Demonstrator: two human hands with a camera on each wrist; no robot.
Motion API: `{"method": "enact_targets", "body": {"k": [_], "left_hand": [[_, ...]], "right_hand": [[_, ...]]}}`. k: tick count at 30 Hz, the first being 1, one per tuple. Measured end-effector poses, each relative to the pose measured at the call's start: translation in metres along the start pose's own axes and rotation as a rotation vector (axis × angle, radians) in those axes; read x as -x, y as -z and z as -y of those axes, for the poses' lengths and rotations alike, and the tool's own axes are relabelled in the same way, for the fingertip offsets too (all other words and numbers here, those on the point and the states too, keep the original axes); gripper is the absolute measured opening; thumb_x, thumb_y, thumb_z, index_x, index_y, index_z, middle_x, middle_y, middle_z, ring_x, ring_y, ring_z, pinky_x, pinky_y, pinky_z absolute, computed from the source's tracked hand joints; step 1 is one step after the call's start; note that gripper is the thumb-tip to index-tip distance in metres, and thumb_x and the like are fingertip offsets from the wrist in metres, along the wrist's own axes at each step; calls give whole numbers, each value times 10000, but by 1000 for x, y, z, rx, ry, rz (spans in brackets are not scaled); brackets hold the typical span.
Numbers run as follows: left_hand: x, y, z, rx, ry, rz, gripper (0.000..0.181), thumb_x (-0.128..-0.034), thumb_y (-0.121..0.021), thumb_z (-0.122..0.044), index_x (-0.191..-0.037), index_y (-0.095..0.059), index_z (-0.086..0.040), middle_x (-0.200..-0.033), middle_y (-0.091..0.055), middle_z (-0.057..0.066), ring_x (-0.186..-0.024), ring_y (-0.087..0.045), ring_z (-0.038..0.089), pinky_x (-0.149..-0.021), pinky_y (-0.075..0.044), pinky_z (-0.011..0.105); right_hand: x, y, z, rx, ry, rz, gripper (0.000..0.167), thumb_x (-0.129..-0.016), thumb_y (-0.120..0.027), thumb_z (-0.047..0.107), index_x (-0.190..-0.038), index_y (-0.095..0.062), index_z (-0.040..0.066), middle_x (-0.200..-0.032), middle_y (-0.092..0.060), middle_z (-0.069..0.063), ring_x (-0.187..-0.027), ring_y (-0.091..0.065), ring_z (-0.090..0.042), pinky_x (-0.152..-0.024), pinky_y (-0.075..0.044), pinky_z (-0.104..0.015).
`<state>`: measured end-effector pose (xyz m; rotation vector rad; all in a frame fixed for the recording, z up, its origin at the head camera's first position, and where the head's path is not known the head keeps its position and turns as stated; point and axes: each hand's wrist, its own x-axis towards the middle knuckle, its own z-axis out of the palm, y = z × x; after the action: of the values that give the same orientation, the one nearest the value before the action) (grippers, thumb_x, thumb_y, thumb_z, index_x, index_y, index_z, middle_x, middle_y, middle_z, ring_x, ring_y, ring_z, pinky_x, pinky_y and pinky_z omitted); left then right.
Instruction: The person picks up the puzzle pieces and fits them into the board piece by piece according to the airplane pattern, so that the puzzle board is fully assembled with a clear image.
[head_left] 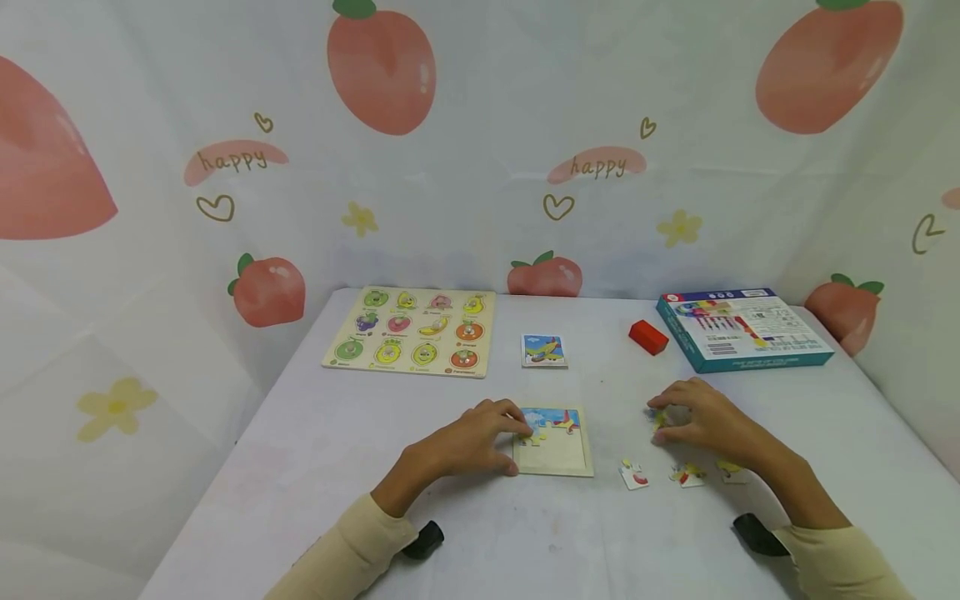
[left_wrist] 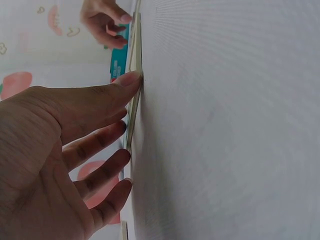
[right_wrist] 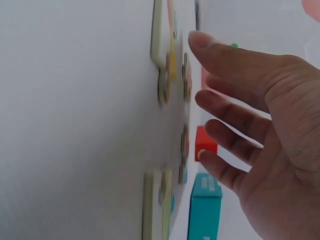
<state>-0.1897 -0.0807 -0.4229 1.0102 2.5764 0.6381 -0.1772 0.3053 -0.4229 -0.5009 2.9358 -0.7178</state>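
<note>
My left hand [head_left: 468,437] rests at the left side of a shallow wooden puzzle tray [head_left: 562,460]. Its thumb touches the near left corner, and the other fingers reach over the joined pieces inside. Those pieces show blue sky and a red and yellow plane part [head_left: 567,421] along the top. Over loose jigsaw pieces [head_left: 657,419] right of the tray hovers my right hand [head_left: 712,421], fingers spread and apart from them in the right wrist view. Nearer me lie more pieces: a white and red one [head_left: 634,476], a red and yellow one [head_left: 687,475] and a yellow one [head_left: 731,472].
Behind the tray lies a small plane picture card [head_left: 544,351]. A fruit peg board [head_left: 412,332] is at the back left. A red block [head_left: 648,337] sits beside a teal-edged box [head_left: 742,329] at the back right. A printed cloth [head_left: 465,183] hangs behind the table.
</note>
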Motion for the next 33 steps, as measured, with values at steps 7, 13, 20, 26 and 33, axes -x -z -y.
{"method": "enact_targets", "body": {"k": [7,13,20,26,33], "left_hand": [[0,2,-1,1,0,9,550,-885,-883,-289,-1398,-717,-178,-1414,-596,-42,-1274,-511,162,-1079,-424,369],[0,3,-1,9,-1,9,545,-882,-885,-288,-1390,-722,-175,-1408,-598,-44,-1267,-512,160,-1074,-427,363],[0,2,0,12,7,9,552,-878,-889,-286,-1394,-721,-182,-1404,-596,-49,-1286,-508,164,-1079,-427,368],[0,1,1,20,5,7,553,-877,-890,-286,-1393,-721,-187,-1403,-592,-55,-1291,-505,163,-1084,-425,369],[0,1,1,27,4,5,551,-873,-892,-281,-1389,-723,-187,-1400,-592,-60,-1288,-504,162,-1076,-429,361]], "right_hand": [[4,5,-12,11,-33,13,474,-846,-886,367,-1218,-789,89,-1257,-732,-158,-1293,-507,-497,-1011,-444,-734],[5,7,-18,0,-14,16,421,-856,-877,345,-1193,-804,104,-1226,-730,-135,-1278,-513,-492,-1008,-439,-729],[5,7,-21,-16,-20,32,334,-873,-856,277,-1176,-818,142,-1198,-712,-99,-1258,-524,-458,-990,-466,-706],[4,7,-22,-1,-39,49,310,-865,-861,336,-1117,-828,158,-1171,-703,-83,-1220,-541,-429,-968,-487,-678],[2,6,-21,-1,-59,55,290,-873,-862,350,-1090,-832,161,-1140,-714,-50,-1199,-565,-395,-966,-501,-651]]}}
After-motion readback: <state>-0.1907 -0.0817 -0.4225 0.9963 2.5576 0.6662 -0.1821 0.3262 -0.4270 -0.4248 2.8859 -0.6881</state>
